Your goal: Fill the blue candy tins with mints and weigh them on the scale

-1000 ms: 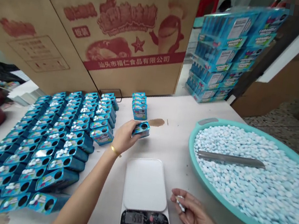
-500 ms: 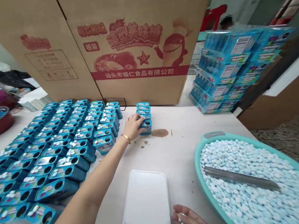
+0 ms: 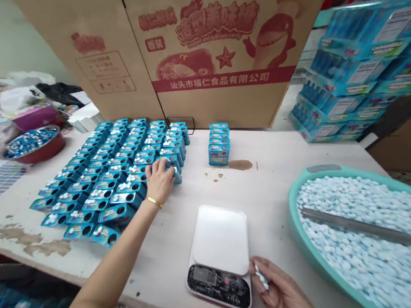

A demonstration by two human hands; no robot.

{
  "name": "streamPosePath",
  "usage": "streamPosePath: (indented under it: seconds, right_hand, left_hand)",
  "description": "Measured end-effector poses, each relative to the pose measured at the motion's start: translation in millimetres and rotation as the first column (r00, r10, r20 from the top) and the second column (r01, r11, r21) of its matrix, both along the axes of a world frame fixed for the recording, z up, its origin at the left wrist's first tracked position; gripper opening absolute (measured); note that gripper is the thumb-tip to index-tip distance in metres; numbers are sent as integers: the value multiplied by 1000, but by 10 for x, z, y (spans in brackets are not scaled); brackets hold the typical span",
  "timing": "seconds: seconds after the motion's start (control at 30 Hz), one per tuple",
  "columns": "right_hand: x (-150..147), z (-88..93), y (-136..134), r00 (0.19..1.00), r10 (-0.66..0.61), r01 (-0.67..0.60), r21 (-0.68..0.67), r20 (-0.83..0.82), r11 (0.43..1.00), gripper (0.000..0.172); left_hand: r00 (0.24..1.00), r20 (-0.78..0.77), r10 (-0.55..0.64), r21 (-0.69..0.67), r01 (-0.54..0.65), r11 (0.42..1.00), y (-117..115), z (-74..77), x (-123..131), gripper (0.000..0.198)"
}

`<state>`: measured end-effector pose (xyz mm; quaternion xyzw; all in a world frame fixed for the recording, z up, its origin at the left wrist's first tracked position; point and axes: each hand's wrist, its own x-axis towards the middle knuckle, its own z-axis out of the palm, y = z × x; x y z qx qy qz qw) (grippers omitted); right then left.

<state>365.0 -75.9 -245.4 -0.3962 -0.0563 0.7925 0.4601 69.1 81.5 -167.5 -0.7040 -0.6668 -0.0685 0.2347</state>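
Note:
My left hand [image 3: 160,184], with a gold bangle at the wrist, has its fingers curled over a blue candy box [image 3: 177,174] at the near end of the rightmost long row. The fingers hide much of that box. Beside it stand several rows of blue candy boxes [image 3: 106,179] with round dark holes in their tops. My right hand [image 3: 281,298] is closed on a few small white and pale blue candies [image 3: 261,277], pinched at the fingertips. Just left of it sits a white kitchen scale [image 3: 221,238] with nothing on its plate.
A short row of blue boxes [image 3: 217,153] stands at the back. On the right, a turquoise basin [image 3: 294,203] full of candies holds a long metal blade [image 3: 361,227]. A large carton [image 3: 215,98], stacked wrapped packs [image 3: 342,87] and a red bowl [image 3: 48,151] are around.
My left hand has let go of the front box in the short row and moved left to the long rows. The right hand stays beside the scale, still holding candies. The view has shifted.

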Motion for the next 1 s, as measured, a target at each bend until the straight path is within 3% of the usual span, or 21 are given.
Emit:
streamPosePath:
  seconds: [0.13,0.27,0.4,0.53,0.6,0.67,0.73,0.8,0.9,1.0]
  right_hand:
    - [27,70,-77,992,82,-93,110,93,990,33]
    - [142,47,-181,982,40,-59,102,183,993,38]
    - [224,38,-288,977,29,-55,117,213,992,39]
    - [260,64,-373,968,46,-78,121,245,990,40]
    - [274,76,-405,965,57,-87,107,254,990,40]
    - [291,80,-429,963,66,-92,89,262,992,41]
    - [308,80,-444,959,74,-100,80,275,992,41]
    - [323,80,-446,948,92,-121,77,305,990,40]
    - [335,104,-415,921,138,-178,78,364,981,40]
    - [340,185,-341,884,174,-238,99,433,966,43]
  left_hand:
    - [972,-8,-236,-169,231,958,-278,251,288,11]
    - [884,65,-463,-333,457,825,-720,508,789,13]
    - [807,85,-585,-437,558,705,-954,424,1229,11]
    - [795,114,-596,-462,573,677,-938,283,1391,20]
    - [770,190,-610,-415,626,661,-915,277,1338,34]
    - [719,301,-627,-282,695,662,-910,282,1201,45]
    - [685,420,-596,-107,689,717,-928,256,997,43]
    - [672,536,-511,6,602,799,-970,176,754,33]
    - [654,666,-360,-12,492,871,-1079,-31,396,24]
    - [652,719,-241,-97,438,894,-1216,-264,141,23]
